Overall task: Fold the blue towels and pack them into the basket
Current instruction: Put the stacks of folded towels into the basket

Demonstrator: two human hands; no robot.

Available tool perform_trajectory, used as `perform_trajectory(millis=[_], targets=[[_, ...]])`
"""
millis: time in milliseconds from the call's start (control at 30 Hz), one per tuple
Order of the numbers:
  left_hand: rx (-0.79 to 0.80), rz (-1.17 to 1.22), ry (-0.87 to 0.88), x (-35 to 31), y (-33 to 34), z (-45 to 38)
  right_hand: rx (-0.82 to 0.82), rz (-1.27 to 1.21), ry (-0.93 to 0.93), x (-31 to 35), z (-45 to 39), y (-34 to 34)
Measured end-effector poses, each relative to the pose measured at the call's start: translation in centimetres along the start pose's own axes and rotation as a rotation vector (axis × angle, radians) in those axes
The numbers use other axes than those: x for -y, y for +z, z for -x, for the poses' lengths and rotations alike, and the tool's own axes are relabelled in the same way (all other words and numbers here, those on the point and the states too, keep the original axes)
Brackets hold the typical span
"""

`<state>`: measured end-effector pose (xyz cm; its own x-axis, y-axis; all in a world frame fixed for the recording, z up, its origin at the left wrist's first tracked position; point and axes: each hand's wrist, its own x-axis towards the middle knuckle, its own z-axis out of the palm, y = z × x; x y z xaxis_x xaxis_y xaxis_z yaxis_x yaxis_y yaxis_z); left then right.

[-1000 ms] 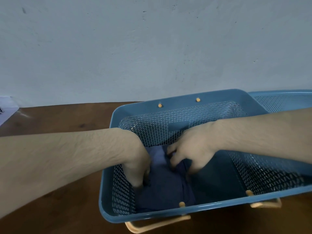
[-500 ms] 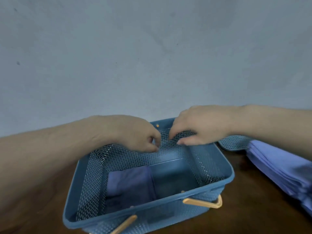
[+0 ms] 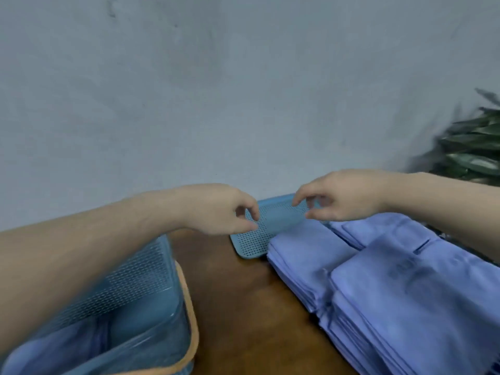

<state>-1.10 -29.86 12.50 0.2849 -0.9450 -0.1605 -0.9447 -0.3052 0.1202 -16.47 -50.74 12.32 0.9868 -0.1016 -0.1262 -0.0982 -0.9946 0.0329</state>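
Observation:
The blue mesh basket with orange handles sits at the lower left, and a folded blue towel lies inside it. A stack of flat blue towels covers the table at the right. My left hand hovers in the air past the basket, fingers loosely curled and holding nothing. My right hand hangs above the far edge of the towel stack, fingers also loosely curled and empty. The two hands are apart, with a gap between them.
A blue perforated lid or tray lies flat at the back, partly under the towel stack. Brown wooden table shows between basket and towels. A green plant stands at the far right against the grey wall.
Both hands came up out of the basket, leaving the folded towel inside, and moved right toward the towel stack. The view swung right, so the basket now sits at the lower left.

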Motion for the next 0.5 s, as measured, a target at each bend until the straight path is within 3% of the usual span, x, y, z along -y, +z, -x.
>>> perform_trajectory(millis=[233,500], targets=[[0.065,-0.005,0.083,-5.1,2.6,-10.7,0.109,-0.119,0.143,-9.0,1.9,4.4],[0.199,-0.077,0.262,-7.3,5.6,-17.8,0.183,-0.22,0.048,-11.7,1.0,7.4]])
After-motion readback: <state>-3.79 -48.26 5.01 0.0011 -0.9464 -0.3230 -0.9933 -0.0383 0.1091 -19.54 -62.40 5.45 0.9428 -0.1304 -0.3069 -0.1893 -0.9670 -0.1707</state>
